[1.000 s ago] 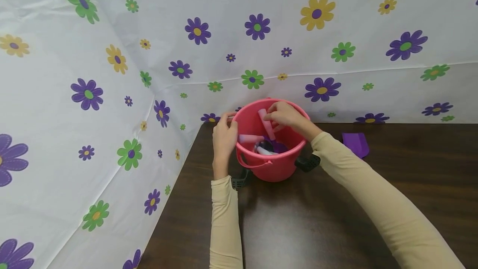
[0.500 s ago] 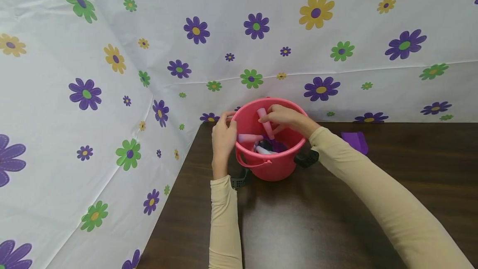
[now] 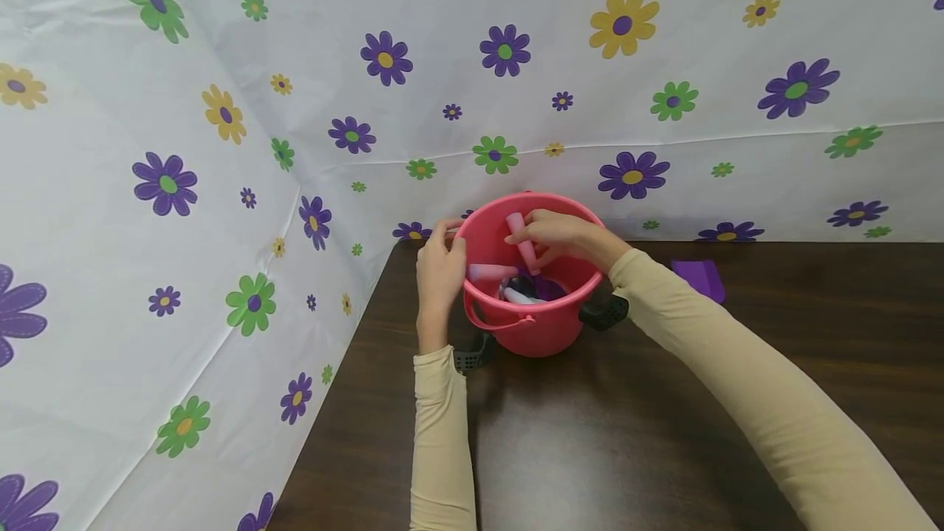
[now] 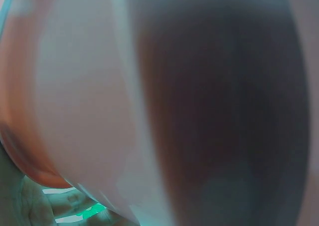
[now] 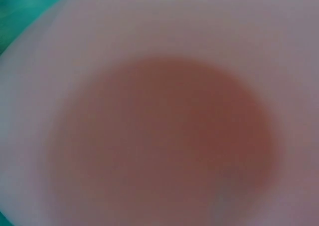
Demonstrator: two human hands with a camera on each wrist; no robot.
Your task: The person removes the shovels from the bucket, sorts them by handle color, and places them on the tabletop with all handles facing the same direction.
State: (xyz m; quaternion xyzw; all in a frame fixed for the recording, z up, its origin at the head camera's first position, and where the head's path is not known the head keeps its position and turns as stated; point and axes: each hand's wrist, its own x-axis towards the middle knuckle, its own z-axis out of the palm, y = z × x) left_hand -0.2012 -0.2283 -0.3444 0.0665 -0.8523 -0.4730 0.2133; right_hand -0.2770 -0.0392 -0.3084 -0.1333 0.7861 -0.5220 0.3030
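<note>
A pink bucket (image 3: 537,333) stands on the dark table near the back wall. My left hand (image 3: 440,273) holds its left rim; in the left wrist view, some fingers (image 4: 70,202) show below the blurred bucket wall (image 4: 89,111). Inside the bucket, my right hand (image 3: 564,233) pinches a pink handle (image 3: 525,246), whose lower end meets something purple that is partly hidden. Another pink handle (image 3: 492,272) lies against the left inner wall. Beside it are a pale handle (image 3: 519,297) and dark and purple pieces. Only a blurred pink bucket surface (image 5: 164,136) fills most of the right wrist view.
A purple piece (image 3: 699,279) lies on the table (image 3: 575,441) to the right of the bucket. The bucket's own handle (image 3: 497,324) hangs down in front. A flowered white sheet (image 3: 413,121) covers the walls behind and to the left.
My right hand has come slightly lower and nearer the pink handle's middle. The left hand stays on the rim, and the view has shifted a little.
</note>
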